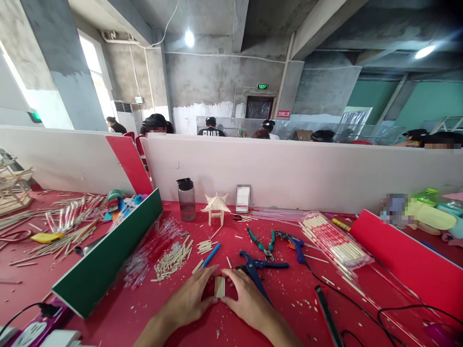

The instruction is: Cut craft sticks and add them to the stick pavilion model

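The left hand point(191, 298) and right hand point(248, 295) grasp a small row of sticks point(219, 287) between them, thumbs at its near end and fingers at its far end. The row is near the front of the red worktop point(289, 323). Just beyond the left hand lies a blue pen point(211, 255), with a heap of short sticks point(170, 265) farther left. A blue cutter point(252, 271) lies just beside the right hand; green-handled pliers point(268, 254) and a glue gun point(299, 251) lie beyond it. Farther back, a little stick pavilion point(216, 206) stands upright between a bottle point(186, 205) and a phone point(243, 198).
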`<state>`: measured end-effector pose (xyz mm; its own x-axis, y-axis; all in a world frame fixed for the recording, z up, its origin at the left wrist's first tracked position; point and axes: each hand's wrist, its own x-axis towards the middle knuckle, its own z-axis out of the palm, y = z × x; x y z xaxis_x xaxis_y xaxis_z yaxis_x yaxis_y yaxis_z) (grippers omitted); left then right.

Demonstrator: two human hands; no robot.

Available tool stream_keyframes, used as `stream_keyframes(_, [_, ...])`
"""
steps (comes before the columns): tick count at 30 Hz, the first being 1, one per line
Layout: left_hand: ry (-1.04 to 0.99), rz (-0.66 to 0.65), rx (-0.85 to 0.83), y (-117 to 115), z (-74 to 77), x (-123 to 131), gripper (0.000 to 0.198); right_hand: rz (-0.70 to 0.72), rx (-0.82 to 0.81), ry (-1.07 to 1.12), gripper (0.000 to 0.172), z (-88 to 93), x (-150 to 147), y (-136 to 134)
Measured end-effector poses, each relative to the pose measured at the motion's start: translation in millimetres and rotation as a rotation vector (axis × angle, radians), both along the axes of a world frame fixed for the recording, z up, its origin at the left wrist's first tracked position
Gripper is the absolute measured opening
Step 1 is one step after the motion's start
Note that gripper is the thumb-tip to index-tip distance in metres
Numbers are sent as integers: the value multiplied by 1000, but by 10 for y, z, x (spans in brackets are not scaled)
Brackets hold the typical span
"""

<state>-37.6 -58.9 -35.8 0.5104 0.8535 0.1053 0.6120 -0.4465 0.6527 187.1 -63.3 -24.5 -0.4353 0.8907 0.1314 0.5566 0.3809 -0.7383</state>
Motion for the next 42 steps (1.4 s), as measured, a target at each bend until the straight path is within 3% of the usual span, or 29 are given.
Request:
stream_keyframes(25, [-19,-3,-4,-11,104,39,54,9,33,26,53,40,-19,-5])
stream_keyframes(33, [-33,-12,38,-14,75,4,55,21,48,43,55,51,-10,-20])
stream_keyframes(37, [-140,195,83,118,143,-80,44,-2,74,55,51,54,9,-18])
stream_keyframes(39, [-167,338,74,308,218,-130,43,-23,107,71,45,53,29,-2])
stream_keyframes(42, [-17,464,72,737,337,-152,41,-44,168,95,35,61,66,30])
